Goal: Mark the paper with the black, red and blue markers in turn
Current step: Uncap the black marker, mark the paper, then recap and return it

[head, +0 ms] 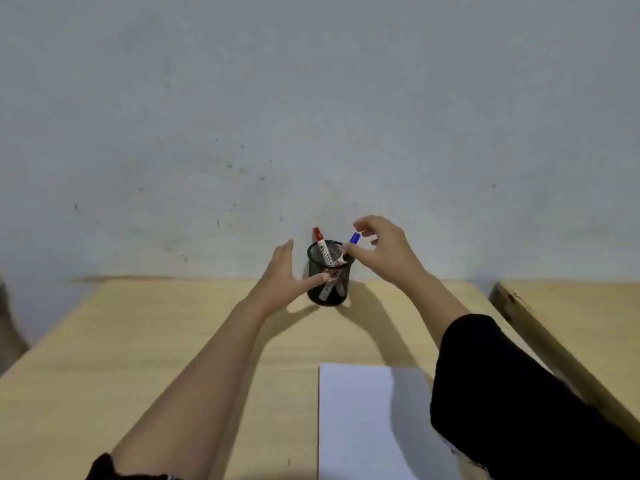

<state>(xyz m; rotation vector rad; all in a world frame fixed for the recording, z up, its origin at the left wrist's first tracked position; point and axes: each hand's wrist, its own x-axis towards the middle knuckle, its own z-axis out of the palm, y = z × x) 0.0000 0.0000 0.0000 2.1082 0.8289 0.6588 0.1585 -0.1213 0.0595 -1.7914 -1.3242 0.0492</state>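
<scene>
A black mesh pen holder (327,296) stands at the far edge of the desk, against the wall. A red-capped marker (318,234) and a blue-capped marker (354,238) stick out of it. A third marker with a white body (329,287) leans inside, its top hidden behind my right thumb. My left hand (289,275) is spread beside the holder's left side, with the thumb touching its front. My right hand (382,249) hovers over the holder's right rim, fingers curled apart around the blue cap. A white sheet of paper (356,420) lies near me and looks blank.
The light wooden desk (156,341) ends at a grey wall (311,98). A second wooden desk (588,306) stands to the right across a narrow gap. My right black sleeve (512,393) covers part of the paper's right side.
</scene>
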